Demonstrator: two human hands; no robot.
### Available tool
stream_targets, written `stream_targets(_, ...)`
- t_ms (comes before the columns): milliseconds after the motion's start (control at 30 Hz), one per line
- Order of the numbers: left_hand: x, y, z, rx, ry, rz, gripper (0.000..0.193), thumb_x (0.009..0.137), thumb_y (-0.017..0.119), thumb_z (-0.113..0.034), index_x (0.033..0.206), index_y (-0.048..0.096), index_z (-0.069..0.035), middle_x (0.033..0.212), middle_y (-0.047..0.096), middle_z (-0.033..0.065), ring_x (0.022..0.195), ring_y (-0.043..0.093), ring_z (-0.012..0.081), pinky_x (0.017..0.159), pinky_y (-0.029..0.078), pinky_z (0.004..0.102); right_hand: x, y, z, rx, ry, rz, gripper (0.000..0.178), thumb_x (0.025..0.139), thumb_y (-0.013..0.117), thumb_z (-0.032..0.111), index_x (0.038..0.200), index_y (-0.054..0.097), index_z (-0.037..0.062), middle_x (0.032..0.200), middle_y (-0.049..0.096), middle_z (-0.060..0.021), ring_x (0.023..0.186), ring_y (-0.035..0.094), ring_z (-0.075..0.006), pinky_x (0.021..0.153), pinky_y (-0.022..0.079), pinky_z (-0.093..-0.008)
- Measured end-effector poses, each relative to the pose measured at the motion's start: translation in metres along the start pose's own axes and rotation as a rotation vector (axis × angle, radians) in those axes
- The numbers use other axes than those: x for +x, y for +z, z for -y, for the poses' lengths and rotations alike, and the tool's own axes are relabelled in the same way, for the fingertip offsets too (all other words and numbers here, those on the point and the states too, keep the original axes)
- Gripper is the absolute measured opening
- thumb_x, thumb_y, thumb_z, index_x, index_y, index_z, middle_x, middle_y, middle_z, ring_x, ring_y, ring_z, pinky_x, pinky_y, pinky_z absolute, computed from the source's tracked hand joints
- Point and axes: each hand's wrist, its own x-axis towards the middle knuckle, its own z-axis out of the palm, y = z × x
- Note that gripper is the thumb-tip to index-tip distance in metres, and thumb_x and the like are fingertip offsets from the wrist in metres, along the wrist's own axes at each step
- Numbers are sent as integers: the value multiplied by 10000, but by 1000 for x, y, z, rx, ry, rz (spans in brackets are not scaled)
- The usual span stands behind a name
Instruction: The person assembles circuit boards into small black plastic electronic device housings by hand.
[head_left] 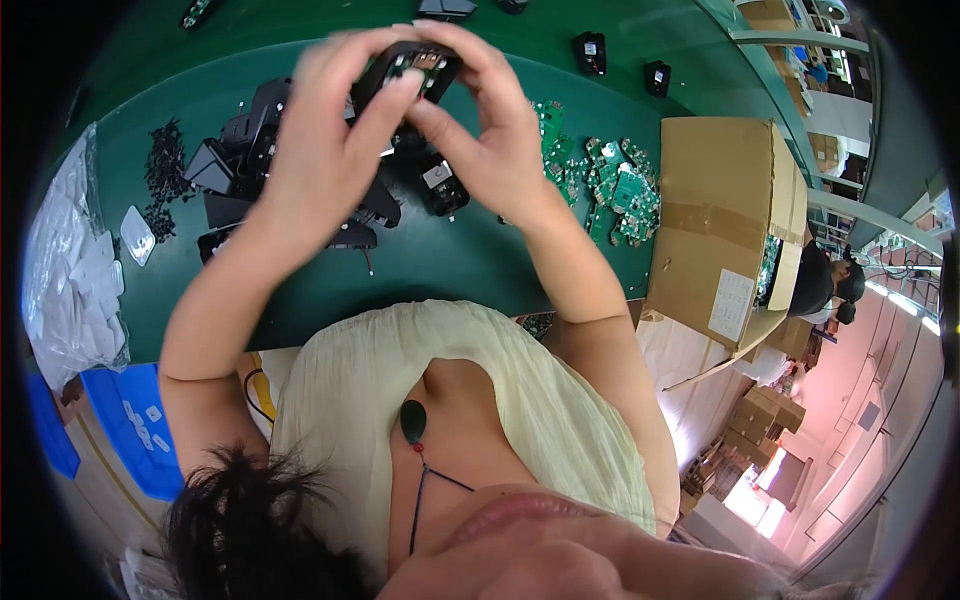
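Both hands are raised over the green table (310, 305), gripping a black plastic housing (440, 88) with a green circuit board (428, 62) inside it. My left hand (335, 130) wraps its left side and is blurred by motion. My right hand (485, 115) curls its fingers over the far rim. Both thumbs press on the near part of the board. Below the hands lies another black housing (445, 190) with a silvery part in it. Several black housings (235, 160) are heaped beside my left forearm. Loose green circuit boards (620, 190) are piled beyond my right wrist.
A pile of small black parts (165, 165), a white plate (138, 236) and a clear bag of white pieces (85, 280) lie at the left. An open cardboard box (715, 190) holding boards stands at the right. Two black units (591, 55) sit farther back. A person (825, 285) is beyond the box.
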Motion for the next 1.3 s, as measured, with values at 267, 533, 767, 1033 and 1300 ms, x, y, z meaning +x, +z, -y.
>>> stream_targets(267, 103, -43, 112, -165, -584, 124, 326, 814, 585, -193, 1052, 505, 15, 1035, 519, 132, 820, 562, 217, 699, 477, 295, 64, -46, -76, -684, 69, -117, 449, 756, 635, 248, 1128, 500, 36, 1142, 503, -163, 1070, 459, -323, 903, 379, -386)
stream_targets(533, 115, -79, 216, -632, -1013, -84, 312, 880, 449, -74, 1081, 370, 151, 1040, 512, 297, 962, 567, 359, 841, 518, 337, 82, -63, -165, -1134, 24, -98, 404, 758, 606, 304, 1117, 541, 131, 1202, 459, -154, 1114, 428, -314, 883, 382, -437)
stream_targets(767, 92, -120, 211, 479, -926, 25, 539, 824, 593, -334, 1099, 460, 110, 884, 593, 158, 681, 578, 135, 506, 435, 195, 64, -111, -182, -1378, 345, 54, 357, 747, 606, 206, 1091, 526, 159, 812, 556, -92, 750, 581, -259, 649, 466, -386)
stream_targets(1033, 108, 13, 124, 800, 225, 379, 443, 771, 624, -235, 1107, 482, 16, 1060, 524, 163, 979, 518, 283, 801, 449, 356, 47, -101, -181, -1858, 272, 162, 393, 784, 477, 121, 1175, 497, 150, 783, 538, -47, 679, 556, -190, 599, 424, -324)
stream_targets(1300, 84, 49, 142, 830, 275, 615, 362, 734, 627, -113, 1039, 435, -74, 1076, 473, 152, 998, 477, 316, 803, 433, 395, 27, -93, -145, -1572, 238, 148, 421, 771, 632, 248, 1159, 511, 139, 1055, 581, -69, 940, 548, -233, 768, 443, -331)
